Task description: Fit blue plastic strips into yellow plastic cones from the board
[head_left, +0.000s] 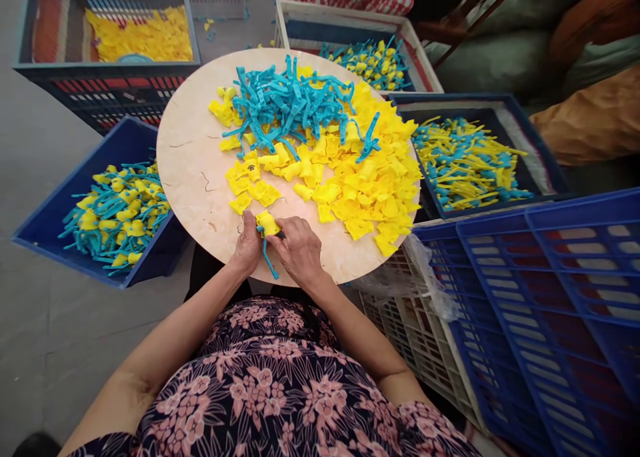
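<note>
At the near edge of a round table (185, 170), my left hand (247, 245) and my right hand (299, 245) meet around one small toy figure. Its yellow shirt-shaped piece (267, 223) sits on a blue body piece (269, 260), whose long limb hangs down between my hands. The fingers of both hands are closed on it from either side. Beyond them lie several loose yellow pieces (264, 192). A heap of blue figure pieces (285, 104) covers the far part of the table, and a large heap of yellow pieces (370, 177) spreads over the right side.
To the left stands a blue bin (45, 234) of blue-and-yellow figures, with a dark crate (120, 74) of yellow pieces behind it. A white-rimmed crate (350, 10) and a dark tray (540, 157) hold more figures. Stacked blue crates (500, 277) press close on the right.
</note>
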Motion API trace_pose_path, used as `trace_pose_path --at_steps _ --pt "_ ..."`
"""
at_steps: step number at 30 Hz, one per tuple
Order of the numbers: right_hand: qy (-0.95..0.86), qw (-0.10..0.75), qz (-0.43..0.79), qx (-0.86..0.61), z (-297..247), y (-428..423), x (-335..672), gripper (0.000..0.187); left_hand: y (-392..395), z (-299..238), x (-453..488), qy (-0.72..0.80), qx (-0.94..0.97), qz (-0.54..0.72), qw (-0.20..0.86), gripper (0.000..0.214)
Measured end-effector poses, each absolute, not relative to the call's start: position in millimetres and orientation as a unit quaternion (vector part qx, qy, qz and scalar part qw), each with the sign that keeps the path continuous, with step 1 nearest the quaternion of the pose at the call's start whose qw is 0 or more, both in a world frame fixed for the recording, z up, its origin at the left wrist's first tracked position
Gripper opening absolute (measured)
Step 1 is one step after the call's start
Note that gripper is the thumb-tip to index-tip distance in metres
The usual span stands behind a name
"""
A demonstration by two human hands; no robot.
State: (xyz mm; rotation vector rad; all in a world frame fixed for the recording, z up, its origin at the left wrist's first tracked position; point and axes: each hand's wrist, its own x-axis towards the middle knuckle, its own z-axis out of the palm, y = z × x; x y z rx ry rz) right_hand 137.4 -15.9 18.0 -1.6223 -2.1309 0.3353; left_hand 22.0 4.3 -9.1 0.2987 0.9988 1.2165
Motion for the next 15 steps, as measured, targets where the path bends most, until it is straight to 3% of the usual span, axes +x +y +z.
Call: trace_pose_path --at_steps 6,15 --pt "-0.787 0.171 0.091 -0.586 17.9 -17.8 133.0 0.041 2.3 -2.4 22.1 0.478 0.115 0.513 0.704 0.062" --pt "-0.786 0.165 0.114 -0.585 18.1 -16.4 139.3 0.035 1.4 2.5 22.5 0.471 0.121 0.501 0.716 0.066"
